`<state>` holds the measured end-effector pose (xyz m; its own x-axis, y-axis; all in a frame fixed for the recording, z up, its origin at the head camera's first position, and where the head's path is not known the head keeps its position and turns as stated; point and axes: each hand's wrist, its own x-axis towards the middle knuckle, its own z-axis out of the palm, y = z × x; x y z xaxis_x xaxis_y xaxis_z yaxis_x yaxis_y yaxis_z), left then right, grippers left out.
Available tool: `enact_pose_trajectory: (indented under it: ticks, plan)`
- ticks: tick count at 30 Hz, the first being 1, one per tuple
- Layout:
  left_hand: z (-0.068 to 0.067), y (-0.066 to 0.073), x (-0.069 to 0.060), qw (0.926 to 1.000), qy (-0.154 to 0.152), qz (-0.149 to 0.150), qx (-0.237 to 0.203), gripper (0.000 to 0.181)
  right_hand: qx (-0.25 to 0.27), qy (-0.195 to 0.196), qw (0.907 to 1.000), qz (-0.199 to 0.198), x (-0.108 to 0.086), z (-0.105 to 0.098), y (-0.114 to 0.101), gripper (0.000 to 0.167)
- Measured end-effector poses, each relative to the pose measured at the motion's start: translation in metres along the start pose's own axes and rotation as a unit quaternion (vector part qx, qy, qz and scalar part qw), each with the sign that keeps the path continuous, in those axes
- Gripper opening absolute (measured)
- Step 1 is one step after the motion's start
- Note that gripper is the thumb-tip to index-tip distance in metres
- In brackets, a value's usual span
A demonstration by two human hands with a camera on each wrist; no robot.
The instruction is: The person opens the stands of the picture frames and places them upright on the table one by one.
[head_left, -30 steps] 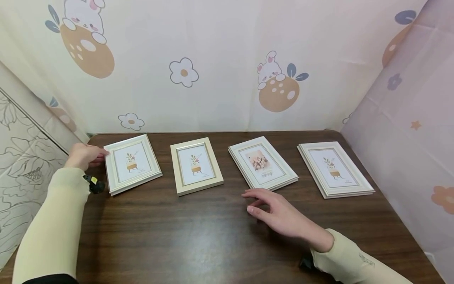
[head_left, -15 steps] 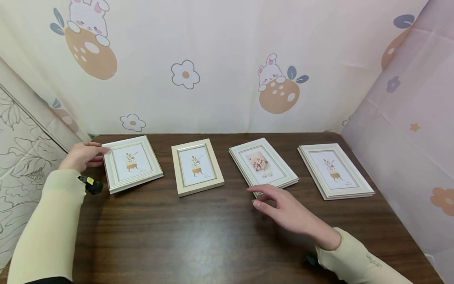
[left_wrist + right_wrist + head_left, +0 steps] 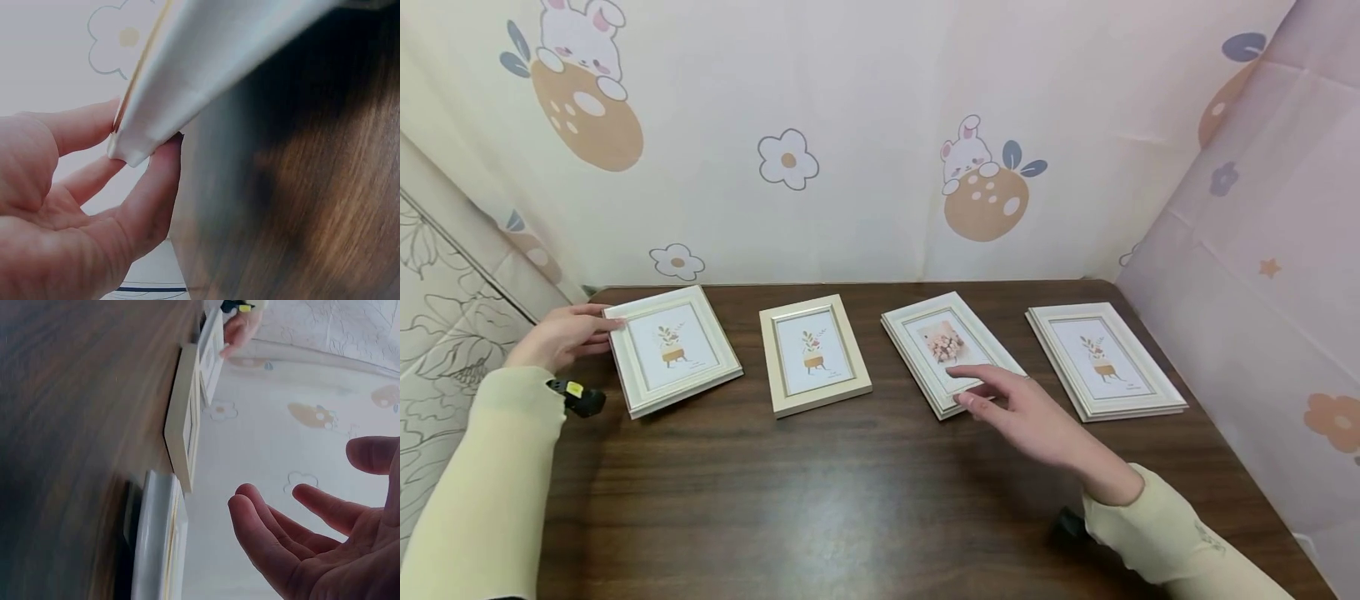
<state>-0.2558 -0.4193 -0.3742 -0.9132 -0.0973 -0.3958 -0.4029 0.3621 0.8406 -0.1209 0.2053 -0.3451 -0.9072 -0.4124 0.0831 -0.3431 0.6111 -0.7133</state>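
At the far left of the table, my left hand [image 3: 561, 337] pinches the left edge of a white picture frame [image 3: 673, 350] with a potted-plant print. The left wrist view shows thumb and fingers [image 3: 156, 194] on both faces of this frame [image 3: 187, 69], its held edge raised off the wood. My right hand [image 3: 1030, 412], fingers loosely bent and holding nothing, hovers over the near right corner of a white picture frame [image 3: 943, 337] with a pink bouquet print. A gap between that hand [image 3: 312, 550] and the frame [image 3: 159, 537] shows in the right wrist view.
A cream picture frame [image 3: 816, 354] lies between those two. Another white picture frame [image 3: 1105, 358] with stepped edges lies at the right. All sit along the back of the dark wooden table [image 3: 820, 500], against a patterned cloth [image 3: 865, 167].
My left hand has shifted left with the leftmost picture frame, whose gripped edge has risen. The right hand has moved up and to the right, over the bouquet frame's corner.
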Motion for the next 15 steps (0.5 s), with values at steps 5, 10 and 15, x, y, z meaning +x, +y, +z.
enact_pose_trajectory:
  ticks: [5, 10, 15]
  plan:
    - [-0.001, 0.005, -0.007, 0.9997, 0.008, 0.02, -0.011, 0.056, 0.01, 0.009, 0.9997, 0.023, 0.001, -0.008, 0.002, 0.038]
    - [-0.001, 0.01, -0.013, 0.9991, 0.024, 0.032, -0.014, 0.034, 0.035, 0.008, 0.9987, 0.035, 0.003, -0.016, 0.007, 0.038]
    - [0.001, 0.015, -0.02, 0.9974, 0.051, 0.047, -0.017, 0.039, 0.069, 0.003, 0.9965, 0.048, 0.005, -0.024, 0.013, 0.04]
